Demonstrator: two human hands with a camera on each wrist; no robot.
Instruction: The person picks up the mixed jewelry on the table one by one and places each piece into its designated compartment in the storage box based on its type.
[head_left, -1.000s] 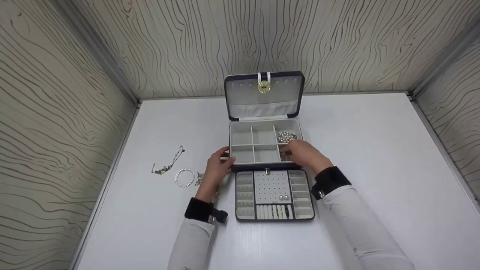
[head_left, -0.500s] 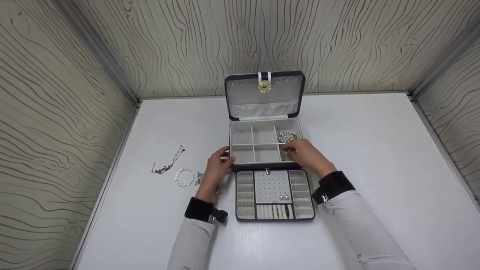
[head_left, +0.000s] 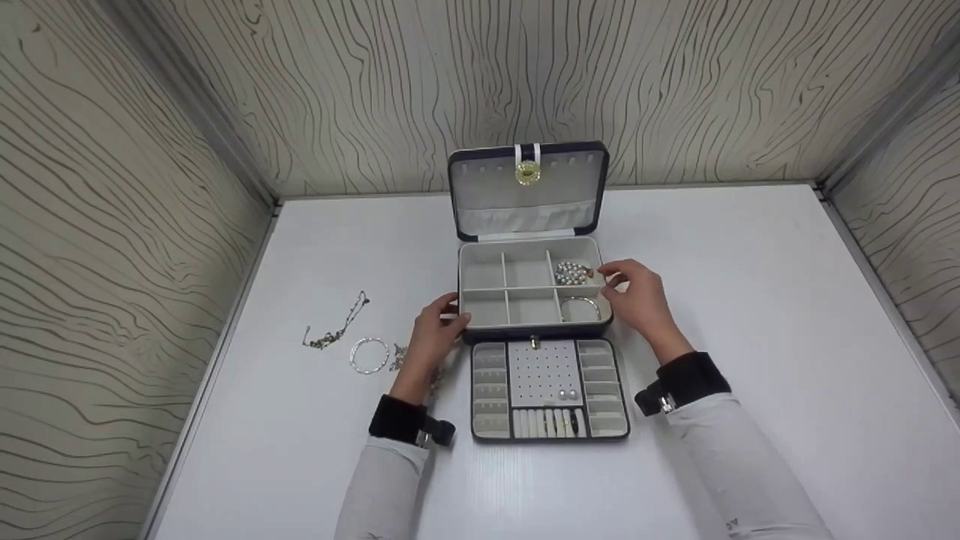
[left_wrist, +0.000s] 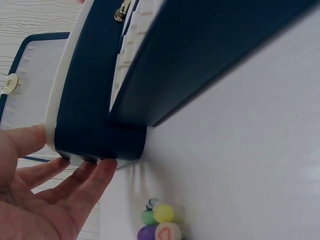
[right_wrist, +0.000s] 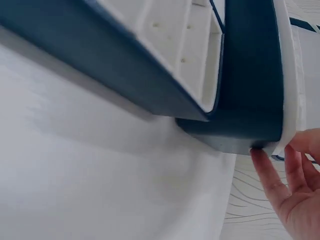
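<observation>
A dark blue jewelry box (head_left: 531,288) stands with its lid (head_left: 529,202) up. My left hand (head_left: 435,330) grips its left wall, thumb on the rim and fingers against the outside; the left wrist view shows this hand (left_wrist: 55,185) close. At the right wall, my right hand (head_left: 637,296) pinches the rim, and the right wrist view shows its fingers (right_wrist: 270,180) against the outer side. A bangle (head_left: 581,300) lies in the front right compartment. Behind it, a pearl string (head_left: 571,273) fills part of the back right compartment.
In front of the box lies a tray (head_left: 589,345) with pearl earrings (head_left: 568,394) and dark rings (head_left: 562,424). Left on the white table are a thin necklace (head_left: 337,330) and a silvery bracelet (head_left: 370,355). Colored beads (left_wrist: 162,220) lie near my left wrist.
My right hand has come out of the front right compartment and moved right to the box's rim. The bangle now lies there in sight. My left hand has stayed in place.
</observation>
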